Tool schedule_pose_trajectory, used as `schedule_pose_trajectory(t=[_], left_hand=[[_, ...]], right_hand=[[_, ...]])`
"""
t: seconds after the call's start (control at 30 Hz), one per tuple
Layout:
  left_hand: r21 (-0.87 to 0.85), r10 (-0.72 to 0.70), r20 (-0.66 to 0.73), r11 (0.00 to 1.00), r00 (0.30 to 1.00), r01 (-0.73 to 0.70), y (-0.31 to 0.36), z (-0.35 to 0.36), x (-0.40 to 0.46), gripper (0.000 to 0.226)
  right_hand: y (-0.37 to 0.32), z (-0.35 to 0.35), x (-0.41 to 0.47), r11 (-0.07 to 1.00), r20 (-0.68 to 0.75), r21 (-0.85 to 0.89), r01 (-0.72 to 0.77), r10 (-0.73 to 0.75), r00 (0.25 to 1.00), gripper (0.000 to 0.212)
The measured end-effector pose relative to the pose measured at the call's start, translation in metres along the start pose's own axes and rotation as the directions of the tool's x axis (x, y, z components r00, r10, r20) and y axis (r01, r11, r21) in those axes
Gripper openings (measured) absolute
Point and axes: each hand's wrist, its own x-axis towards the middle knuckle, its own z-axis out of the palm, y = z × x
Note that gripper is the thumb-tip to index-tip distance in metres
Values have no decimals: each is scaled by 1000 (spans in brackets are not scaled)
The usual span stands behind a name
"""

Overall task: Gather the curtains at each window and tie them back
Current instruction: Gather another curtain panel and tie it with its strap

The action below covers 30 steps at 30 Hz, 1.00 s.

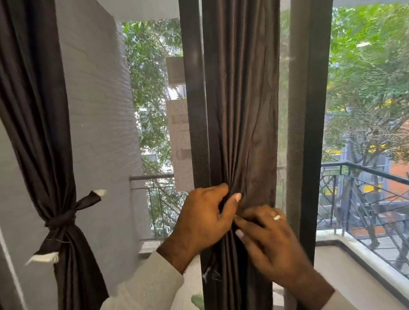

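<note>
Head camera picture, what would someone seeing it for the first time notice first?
First, the two hands at lower centre: the left hand and right hand bunch the dark brown centre curtain against the window frame. Next, at the left edge, a matching left curtain already cinched by a knotted tie-back with white ends. Behind the glass are green trees and a black balcony railing on the right.

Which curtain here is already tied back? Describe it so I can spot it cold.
Start at the grey wall on the left of the view. The dark curtain hanging in front of it is cinched by a knotted fabric tie with white ends. The middle curtain, held by both hands, shows no tie.
</note>
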Motion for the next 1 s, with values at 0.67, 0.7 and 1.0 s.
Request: schedule_pose_trajectory(t=[0.67, 0.7, 1.0], left_hand=[[-314, -227, -41, 927, 973, 203, 4, -4, -6, 29], [-317, -231, -45, 926, 972, 205, 4, -4, -7, 31], [-240, -248, -87, 945, 965, 221, 1, 6, -3, 33]], right_hand=[[-7, -11, 8, 865, -453, 127, -485, 486, 748, 29], [-4, -11, 8, 858, -459, 156, -490, 502, 733, 25], [-20, -2, -5, 967, -331, -132, -217, 163, 930, 31]])
